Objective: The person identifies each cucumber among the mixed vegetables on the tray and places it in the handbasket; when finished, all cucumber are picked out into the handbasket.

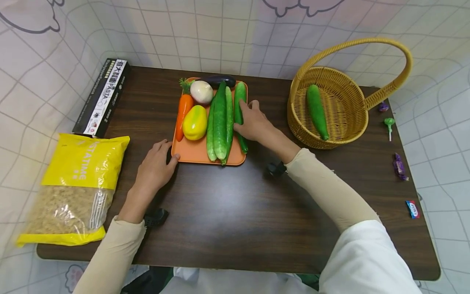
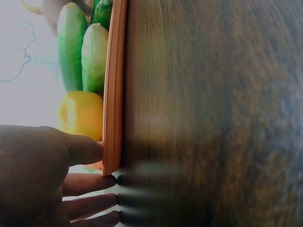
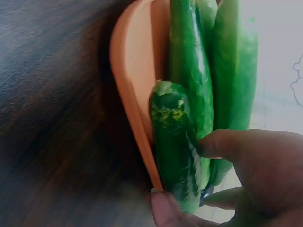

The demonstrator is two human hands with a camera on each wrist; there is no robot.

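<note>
My right hand holds the rightmost cucumber on an orange tray. In the right wrist view, the thumb lies on one side of this cucumber and fingertips on the other. My left hand is at the tray's near left corner, its thumb touching the rim and its other fingers stretched beside it. Several more cucumbers lie side by side on the tray. Left of them are a yellow pepper, a white round vegetable and a carrot; an eggplant lies behind.
At right stands a wicker basket with a tall handle and one cucumber inside. Candies, including a green lollipop, lie along the right edge. A yellow pasta bag and a black pasta box are at left.
</note>
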